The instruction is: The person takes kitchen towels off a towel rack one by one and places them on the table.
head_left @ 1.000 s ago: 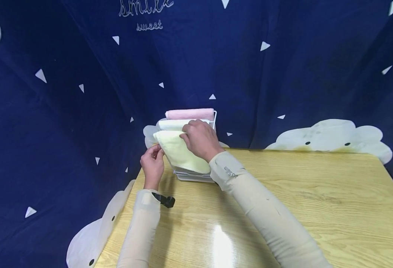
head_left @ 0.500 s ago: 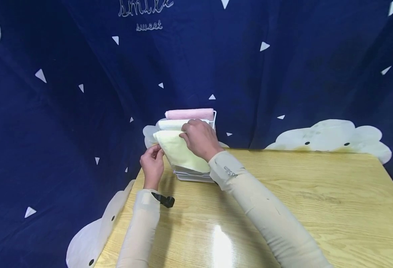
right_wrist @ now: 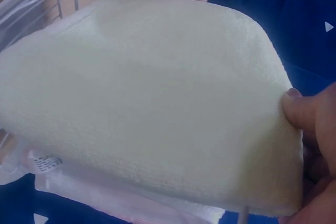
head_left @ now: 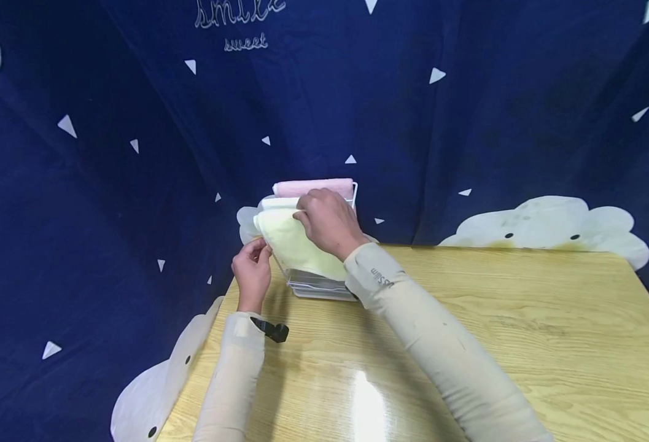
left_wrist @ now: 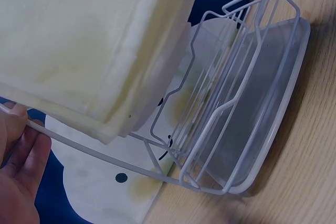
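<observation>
A pale yellow towel [head_left: 296, 245], folded flat, hangs at the front of a white wire rack [left_wrist: 231, 103]. My right hand [head_left: 330, 222] pinches its top edge, the thumb on the near face in the right wrist view. My left hand [head_left: 252, 268] holds the rack's left side wire; the left wrist view shows the fingers [left_wrist: 34, 156] curled at that wire. Behind the yellow towel are a white towel [head_left: 280, 202] and, farthest back, a pink towel [head_left: 313, 187]. The right hand covers part of the white one.
A shallow tray [left_wrist: 252, 114] forms the rack's base, on a wood-grain table [head_left: 495, 319]. Close behind hangs a dark blue curtain [head_left: 390, 110] with white triangles and clouds. The table extends to the right of the rack.
My right hand has risen slightly with the yellow towel, whose lower edge now sits a little higher and uncovers more of the rack. The left hand has stayed in place.
</observation>
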The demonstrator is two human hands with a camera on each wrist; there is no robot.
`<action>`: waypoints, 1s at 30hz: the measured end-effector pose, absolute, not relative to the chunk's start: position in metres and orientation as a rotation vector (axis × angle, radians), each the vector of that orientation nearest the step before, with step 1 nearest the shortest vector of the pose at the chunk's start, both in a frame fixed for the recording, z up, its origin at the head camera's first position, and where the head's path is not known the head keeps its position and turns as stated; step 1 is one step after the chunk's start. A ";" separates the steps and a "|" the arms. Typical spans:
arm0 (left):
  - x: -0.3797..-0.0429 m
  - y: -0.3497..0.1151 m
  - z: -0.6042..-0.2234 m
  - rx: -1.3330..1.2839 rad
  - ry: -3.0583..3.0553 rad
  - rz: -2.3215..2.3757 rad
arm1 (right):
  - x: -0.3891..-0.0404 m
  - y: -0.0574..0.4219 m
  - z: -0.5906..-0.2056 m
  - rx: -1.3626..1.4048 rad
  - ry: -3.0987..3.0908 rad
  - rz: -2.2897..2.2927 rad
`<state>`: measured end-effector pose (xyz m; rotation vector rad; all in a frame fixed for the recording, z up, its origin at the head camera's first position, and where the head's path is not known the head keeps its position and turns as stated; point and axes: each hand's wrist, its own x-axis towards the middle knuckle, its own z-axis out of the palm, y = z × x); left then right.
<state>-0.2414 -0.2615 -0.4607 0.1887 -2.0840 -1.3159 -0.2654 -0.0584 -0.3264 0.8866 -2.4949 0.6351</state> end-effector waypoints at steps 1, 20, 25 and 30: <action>-0.241 -0.262 -0.461 0.186 -2.084 -1.310 | -0.265 -0.059 -0.325 0.892 -2.493 0.633; -0.240 -0.263 -0.460 0.157 -2.074 -1.311 | -0.260 -0.056 -0.296 0.882 -2.428 0.698; -0.240 -0.263 -0.461 0.170 -2.080 -1.328 | -0.260 -0.055 -0.290 0.890 -2.410 0.711; -0.240 -0.264 -0.461 0.171 -2.083 -1.326 | -0.259 -0.055 -0.283 0.893 -2.409 0.706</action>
